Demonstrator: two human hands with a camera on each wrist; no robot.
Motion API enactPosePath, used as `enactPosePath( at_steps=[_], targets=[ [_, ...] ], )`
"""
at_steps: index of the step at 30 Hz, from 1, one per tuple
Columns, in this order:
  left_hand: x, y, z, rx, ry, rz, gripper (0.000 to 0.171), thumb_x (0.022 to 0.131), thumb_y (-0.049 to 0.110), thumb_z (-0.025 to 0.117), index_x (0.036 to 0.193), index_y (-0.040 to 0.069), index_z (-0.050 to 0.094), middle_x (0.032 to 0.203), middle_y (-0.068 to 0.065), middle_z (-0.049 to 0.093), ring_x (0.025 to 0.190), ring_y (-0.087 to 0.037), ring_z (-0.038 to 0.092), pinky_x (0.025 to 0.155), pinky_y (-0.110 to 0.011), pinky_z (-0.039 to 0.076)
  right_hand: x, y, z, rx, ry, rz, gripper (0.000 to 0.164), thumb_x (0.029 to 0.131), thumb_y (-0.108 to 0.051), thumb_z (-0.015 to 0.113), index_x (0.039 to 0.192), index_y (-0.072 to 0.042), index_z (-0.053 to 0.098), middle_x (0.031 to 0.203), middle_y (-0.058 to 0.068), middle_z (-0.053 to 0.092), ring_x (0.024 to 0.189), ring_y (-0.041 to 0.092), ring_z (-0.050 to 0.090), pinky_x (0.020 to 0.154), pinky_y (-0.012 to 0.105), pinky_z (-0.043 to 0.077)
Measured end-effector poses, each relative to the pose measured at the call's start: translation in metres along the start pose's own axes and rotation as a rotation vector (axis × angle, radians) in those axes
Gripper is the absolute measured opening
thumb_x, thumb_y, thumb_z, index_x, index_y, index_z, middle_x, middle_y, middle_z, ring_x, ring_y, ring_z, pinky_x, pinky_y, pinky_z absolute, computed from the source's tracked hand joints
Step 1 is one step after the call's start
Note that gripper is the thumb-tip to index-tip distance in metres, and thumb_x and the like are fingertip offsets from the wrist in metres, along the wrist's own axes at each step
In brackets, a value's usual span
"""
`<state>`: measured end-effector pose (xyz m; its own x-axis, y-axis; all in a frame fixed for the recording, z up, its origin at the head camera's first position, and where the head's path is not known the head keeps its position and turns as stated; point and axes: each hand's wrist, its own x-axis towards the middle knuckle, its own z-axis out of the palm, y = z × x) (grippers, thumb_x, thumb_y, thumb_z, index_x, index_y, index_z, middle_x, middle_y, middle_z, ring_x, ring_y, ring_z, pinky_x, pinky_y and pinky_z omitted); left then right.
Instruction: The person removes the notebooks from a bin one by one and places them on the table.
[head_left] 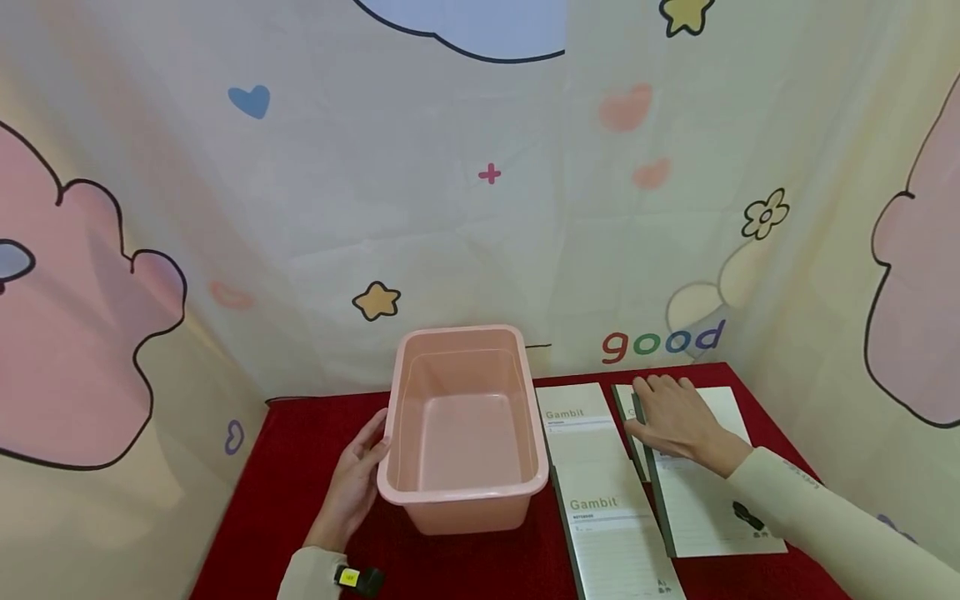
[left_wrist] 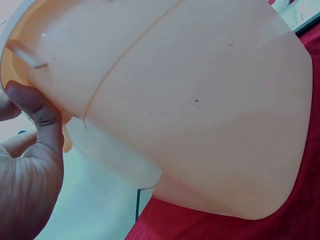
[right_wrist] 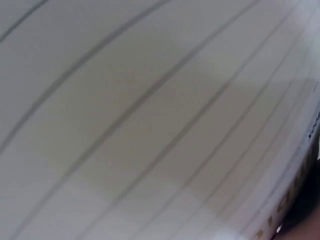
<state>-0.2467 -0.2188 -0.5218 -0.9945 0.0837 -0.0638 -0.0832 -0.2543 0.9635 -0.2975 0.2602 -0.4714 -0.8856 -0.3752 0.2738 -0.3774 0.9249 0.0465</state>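
A pink plastic basin (head_left: 463, 498) stands on the red cloth, its inside bare. My left hand (head_left: 351, 485) holds the basin's left rim; in the left wrist view, its thumb (left_wrist: 42, 112) lies against the outer wall under the rim. To the right, my right hand (head_left: 684, 421) grips the upper left part of a white notebook (head_left: 720, 508) with a dark spine, its thumb by the spine. That notebook partly covers another notebook (head_left: 624, 402). The ruled cover (right_wrist: 150, 115) fills the right wrist view at close range, hiding most of the hand.
Two more Gambit notebooks, one farther back (head_left: 573, 410) and one nearer (head_left: 611, 533), overlap in a column right of the basin. A printed curtain (head_left: 450, 208) hangs behind and along both sides. Red cloth (head_left: 262, 517) covers the table.
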Motion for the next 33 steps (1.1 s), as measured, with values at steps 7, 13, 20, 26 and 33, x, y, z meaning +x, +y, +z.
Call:
enactPosePath(
  at_steps=[7,13,20,26,33],
  targets=[
    [-0.002,-0.002,0.002,0.0,0.007,-0.026,0.058,0.099,0.024,0.058,0.152,0.024,0.034,0.155,0.003,0.034,0.142,-0.023,0.039,0.099,-0.023,0.05,-0.031,0.005,0.03,0.016,-0.059,0.018,0.041,0.077,-0.04,0.068,0.101,-0.008,0.059,0.08,0.003,0.058,0.077,0.02,0.054,0.068,0.041,0.045],
    [-0.001,-0.002,0.001,0.004,0.001,0.001,0.058,0.099,0.024,0.058,0.152,0.023,0.034,0.155,0.001,0.035,0.141,-0.026,0.038,0.098,-0.022,0.05,-0.048,0.008,0.055,0.032,-0.103,0.022,0.042,0.079,-0.04,0.066,0.104,-0.007,0.059,0.09,0.007,0.063,0.087,0.025,0.058,0.081,0.052,0.05],
    [0.0,-0.001,0.001,0.005,-0.013,-0.006,0.059,0.099,0.025,0.058,0.152,0.025,0.033,0.156,0.002,0.033,0.143,-0.026,0.037,0.101,-0.025,0.05,-0.058,0.01,0.075,0.038,-0.172,0.027,0.04,0.079,-0.041,0.066,0.102,-0.009,0.059,0.085,0.003,0.058,0.08,0.021,0.052,0.072,0.046,0.044],
    [-0.001,-0.001,0.001,-0.008,0.016,-0.013,0.058,0.1,0.022,0.057,0.153,0.023,0.033,0.155,0.001,0.035,0.143,-0.026,0.038,0.102,-0.025,0.049,-0.062,0.011,0.092,0.052,-0.173,0.021,0.03,0.082,-0.038,0.063,0.095,-0.012,0.056,0.078,-0.001,0.051,0.075,0.017,0.045,0.067,0.037,0.035],
    [0.0,0.001,0.004,0.003,0.014,-0.019,0.058,0.1,0.022,0.056,0.153,0.023,0.032,0.155,0.001,0.035,0.142,-0.025,0.04,0.101,-0.024,0.049,-0.066,0.016,0.101,0.045,-0.19,0.035,0.033,0.085,-0.04,0.063,0.1,-0.012,0.056,0.083,0.002,0.049,0.08,0.019,0.045,0.069,0.043,0.039]
  ],
)
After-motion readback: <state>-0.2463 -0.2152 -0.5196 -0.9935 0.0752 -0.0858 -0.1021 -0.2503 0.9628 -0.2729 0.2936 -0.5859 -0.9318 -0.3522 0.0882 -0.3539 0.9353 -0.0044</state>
